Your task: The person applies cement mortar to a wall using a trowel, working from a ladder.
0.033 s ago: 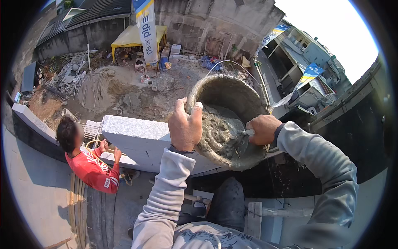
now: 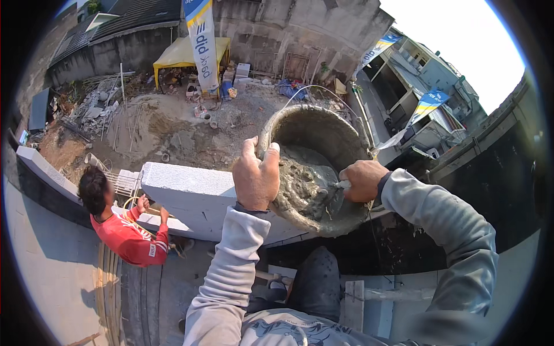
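Looking down over a smooth white block wall point(image 2: 190, 202) onto a dirt yard point(image 2: 167, 130) scattered with rubble. Holding a round, grey, mortar-crusted bucket point(image 2: 326, 128) well right of the wall's upper-left corner, overlapping its top edge; can't tell if resting there. Grasping the bucket's left rim with left hand point(image 2: 255, 179), thumb pointing up, forearm rising from below. Clenching a short pale handle point(image 2: 344, 185) in right hand point(image 2: 365, 180) at the bucket's right rim, elbow bent outward; can't make out the far end. Carrying wet grey mortar point(image 2: 303, 187) in the bucket, up near its lower-left rim. Also showing dark blue lettering down a tall white banner point(image 2: 203, 63) with blue-yellow top, plus a small lettered white patch point(image 2: 152, 250) on a co-worker's red sleeve point(image 2: 141, 254).
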A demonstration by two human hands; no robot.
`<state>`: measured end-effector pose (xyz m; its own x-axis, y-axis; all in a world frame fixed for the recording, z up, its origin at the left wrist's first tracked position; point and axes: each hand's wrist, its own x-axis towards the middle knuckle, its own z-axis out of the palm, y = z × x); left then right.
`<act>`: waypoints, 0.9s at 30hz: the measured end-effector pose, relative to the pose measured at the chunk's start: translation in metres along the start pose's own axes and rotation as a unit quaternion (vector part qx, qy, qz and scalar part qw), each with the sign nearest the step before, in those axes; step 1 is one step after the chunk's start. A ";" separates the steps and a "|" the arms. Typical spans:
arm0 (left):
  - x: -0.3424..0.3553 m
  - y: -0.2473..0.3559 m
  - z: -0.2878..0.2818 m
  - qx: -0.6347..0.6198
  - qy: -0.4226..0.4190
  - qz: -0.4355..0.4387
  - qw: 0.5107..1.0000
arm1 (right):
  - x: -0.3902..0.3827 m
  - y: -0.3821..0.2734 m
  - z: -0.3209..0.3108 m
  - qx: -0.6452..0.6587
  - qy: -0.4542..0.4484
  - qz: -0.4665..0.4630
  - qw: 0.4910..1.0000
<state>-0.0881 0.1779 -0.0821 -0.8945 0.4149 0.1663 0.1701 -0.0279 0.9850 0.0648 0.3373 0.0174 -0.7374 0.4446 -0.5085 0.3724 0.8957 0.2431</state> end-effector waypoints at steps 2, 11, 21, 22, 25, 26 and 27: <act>0.000 -0.004 0.003 0.012 0.006 -0.010 1.000 | 0.000 0.001 0.007 0.004 -0.006 0.007 1.000; 0.002 -0.002 -0.001 0.014 0.012 0.010 1.000 | -0.034 0.008 0.002 0.200 0.001 -0.034 0.979; 0.007 -0.017 0.001 -0.006 0.005 0.029 1.000 | -0.077 0.008 0.015 0.422 0.075 0.044 0.903; 0.007 -0.016 0.000 -0.010 0.008 0.034 0.999 | -0.080 0.014 0.022 0.461 0.067 0.057 0.883; 0.002 -0.006 -0.001 -0.030 -0.006 0.020 0.999 | -0.098 0.025 0.047 0.628 0.098 0.055 0.770; 0.004 -0.011 -0.002 -0.034 -0.017 0.016 0.999 | -0.105 0.030 0.055 0.654 0.108 0.054 0.746; 0.003 -0.009 0.001 -0.035 -0.012 0.031 0.999 | -0.112 0.036 0.064 0.657 0.114 0.067 0.742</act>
<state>-0.0921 0.1802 -0.0904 -0.8726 0.4326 0.2267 0.1952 -0.1167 0.9738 0.1969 0.3195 0.0305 -0.6652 0.6528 -0.3625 0.5677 0.1268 -0.8134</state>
